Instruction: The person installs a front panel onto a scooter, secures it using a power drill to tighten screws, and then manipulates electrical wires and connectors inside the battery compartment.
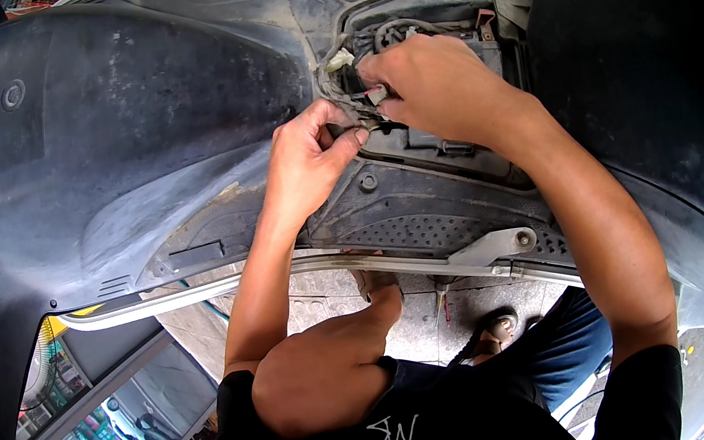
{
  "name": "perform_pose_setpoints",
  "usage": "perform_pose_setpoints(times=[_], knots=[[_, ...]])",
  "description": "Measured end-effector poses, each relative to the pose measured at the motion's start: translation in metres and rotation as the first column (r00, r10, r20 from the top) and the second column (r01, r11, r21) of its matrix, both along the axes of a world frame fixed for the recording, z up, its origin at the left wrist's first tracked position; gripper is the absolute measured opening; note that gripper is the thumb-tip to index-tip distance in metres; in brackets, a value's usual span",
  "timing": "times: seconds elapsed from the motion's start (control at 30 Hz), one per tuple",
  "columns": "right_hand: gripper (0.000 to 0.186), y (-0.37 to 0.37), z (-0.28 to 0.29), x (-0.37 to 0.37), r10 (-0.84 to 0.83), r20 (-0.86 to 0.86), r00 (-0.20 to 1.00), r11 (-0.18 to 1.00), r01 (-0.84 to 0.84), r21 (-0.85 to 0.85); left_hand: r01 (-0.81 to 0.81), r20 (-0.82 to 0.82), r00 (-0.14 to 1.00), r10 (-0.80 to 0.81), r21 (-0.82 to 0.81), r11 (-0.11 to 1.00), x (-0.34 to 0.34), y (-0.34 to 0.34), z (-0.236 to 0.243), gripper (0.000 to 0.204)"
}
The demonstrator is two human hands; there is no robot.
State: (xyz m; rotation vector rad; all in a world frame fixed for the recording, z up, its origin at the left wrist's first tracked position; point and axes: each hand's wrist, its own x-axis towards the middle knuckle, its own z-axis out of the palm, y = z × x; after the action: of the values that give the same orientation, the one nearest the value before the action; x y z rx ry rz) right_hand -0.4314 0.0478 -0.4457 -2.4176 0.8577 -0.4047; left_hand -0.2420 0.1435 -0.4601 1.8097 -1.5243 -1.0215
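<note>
pinching at a bundle of wires (345,95), the left hand (306,150) has thumb and forefinger drawn close together on a strand at the bundle's lower end, grip narrow and tight, seemingly to keep the loose end steady. right hand (432,87) sits just beside it, across the bundle, fingers curled down over a small grey plug (377,95); closed around it, with the fingertips mostly hidden behind the knuckles, so how much of the plug is gripped cannot be told. the two hands nearly touch, likely because one steadies while the other works the plug.

bundle lies at the left edge of an open compartment (433,28) cut into the black plastic floor panel (175,110) of a scooter. a pale cap (340,59) sits at the top of the bundle, a grey loop of cable (397,29) just right of it, and a small reddish clip (484,19) further right inside the compartment. dark box-like part (440,140) rests below the bundle, under the right wrist.

both forearms reach up from the lower edge, held high, probably because the compartment is set deep in the panel. below the bundle, a silver metal bar (429,259) crosses the panel edge. further below: pavement, a sandalled foot (497,325), blue trousers (567,343), black shirt (399,429).
</note>
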Motion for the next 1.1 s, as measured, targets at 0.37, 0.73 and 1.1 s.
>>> perform_pose_setpoints(times=[0.37, 0.73, 1.1], knots=[[0.021, 0.001, 0.013, 0.000, 0.036, -0.104, 0.994, 0.996, -0.026, 0.089, 0.043, 0.054, 0.998, -0.032, -0.226, 0.973, 0.002, 0.002, -0.006, 0.018], [0.023, 0.003, 0.010, 0.001, 0.091, -0.120, 0.989, 0.993, -0.082, 0.079, 0.110, 0.014, 0.994, -0.110, 0.057, 0.992, 0.008, -0.009, 0.011, 0.021], [0.019, 0.001, 0.008, 0.003, 0.045, 0.052, 0.998, 0.999, -0.046, 0.018, 0.121, 0.139, 0.985, -0.099, -0.155, 0.980, -0.002, 0.005, 0.008, 0.023]])
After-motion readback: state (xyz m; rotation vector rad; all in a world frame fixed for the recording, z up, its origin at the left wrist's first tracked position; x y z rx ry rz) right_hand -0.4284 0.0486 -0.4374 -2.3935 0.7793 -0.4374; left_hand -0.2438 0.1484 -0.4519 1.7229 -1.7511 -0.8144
